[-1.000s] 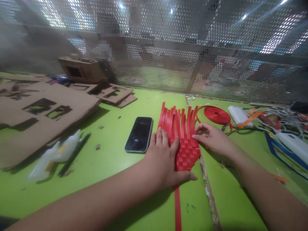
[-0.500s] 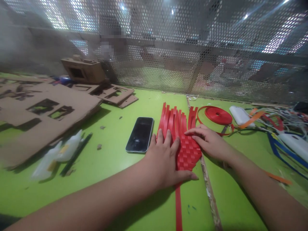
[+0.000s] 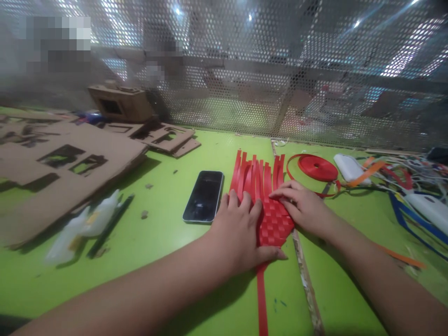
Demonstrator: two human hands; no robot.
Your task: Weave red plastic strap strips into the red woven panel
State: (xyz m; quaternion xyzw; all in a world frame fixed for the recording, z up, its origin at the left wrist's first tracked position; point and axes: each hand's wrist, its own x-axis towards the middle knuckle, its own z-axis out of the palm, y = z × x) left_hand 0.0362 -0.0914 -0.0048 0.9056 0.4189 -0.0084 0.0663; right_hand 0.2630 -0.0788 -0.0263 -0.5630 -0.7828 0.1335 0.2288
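A red woven ribbon piece lies on the green table, checkered in its lower part. Its loose strips fan out toward the far side, and one long red strip trails toward me. My left hand rests flat across the left side of the weave, fingers spread and thumb stretched out along the lower edge. At the upper right edge of the weave, my right hand has its fingertips and thumb closed on a red strip. The fingers partly hide the spot they grip.
A phone lies left of the weave. Behind my right hand is a roll of red ribbon. Cut cardboard, white glue bottles and a black pen lie at left. Cables and white devices crowd the right. A perforated screen stands behind.
My left fingers have drawn slightly closer together and back. The right hand stays at the weave's edge with a small shift, and some loose strips have moved a little.
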